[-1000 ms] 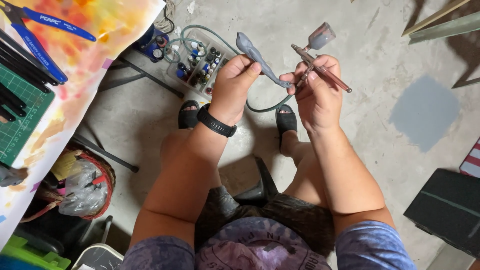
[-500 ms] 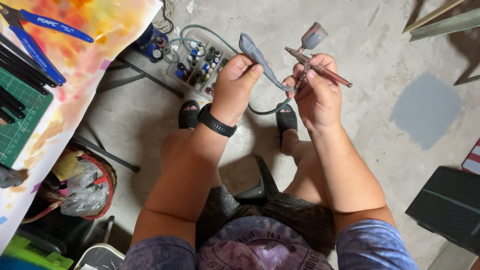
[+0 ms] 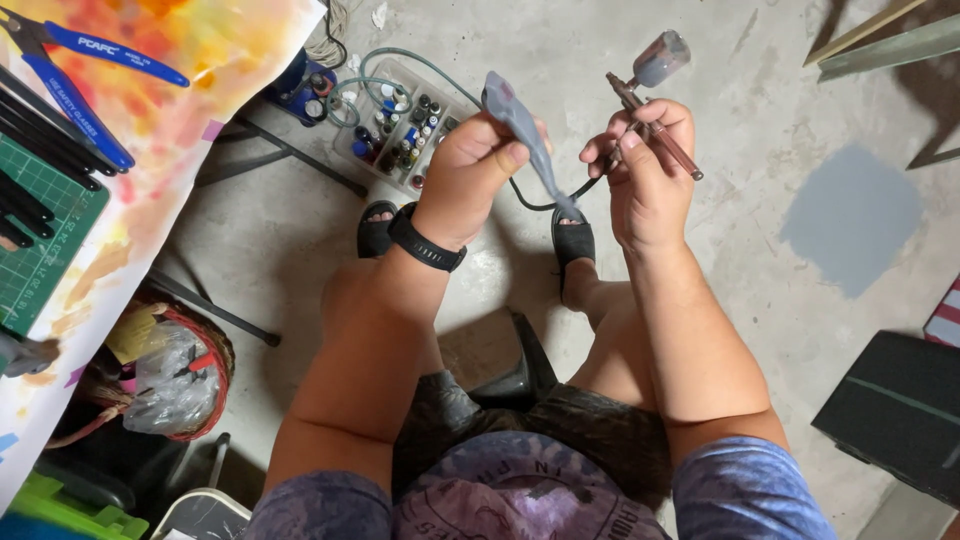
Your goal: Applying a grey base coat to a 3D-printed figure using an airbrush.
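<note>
My left hand (image 3: 478, 170) grips a slim grey model part (image 3: 520, 125), shaped like a small aircraft body, and holds it out over the floor with its tail pointing down right. My right hand (image 3: 645, 165) holds an airbrush (image 3: 650, 120) with a small paint jar (image 3: 660, 58) at its far end. The airbrush sits just right of the grey part, a short gap between them. A dark hose (image 3: 545, 203) hangs from the airbrush and loops under both hands. A black watch (image 3: 425, 243) is on my left wrist.
A clear tray of small paint bottles (image 3: 400, 130) stands on the concrete floor beyond my feet. At left a table edge carries paint-stained paper (image 3: 180, 110), a green cutting mat (image 3: 40, 240) and blue-handled pliers (image 3: 85, 60). A basket with plastic bags (image 3: 170, 380) sits below. A grey paint patch (image 3: 850, 215) marks the floor.
Both hands have shifted slightly. The grey part has swung so its tail points more downward, and the airbrush has tilted steeper, closer to the part.
</note>
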